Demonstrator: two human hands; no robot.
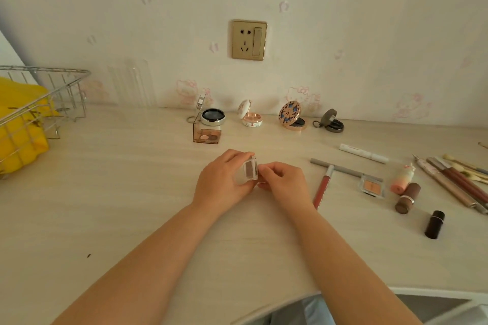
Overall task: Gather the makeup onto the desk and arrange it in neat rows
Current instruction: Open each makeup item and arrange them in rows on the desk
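Wire basket [66, 87], perhaps yellow bag [21, 124]; wall socket [249, 39].

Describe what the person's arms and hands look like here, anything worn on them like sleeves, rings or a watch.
Both forearms are bare up to the frame's lower edge, with no sleeves in view. The left hand and right hand show no gloves, and no watch or bracelet sits on either wrist. No rings are visible on the fingers that show. Nails look short and unpainted, though they are small in this view.
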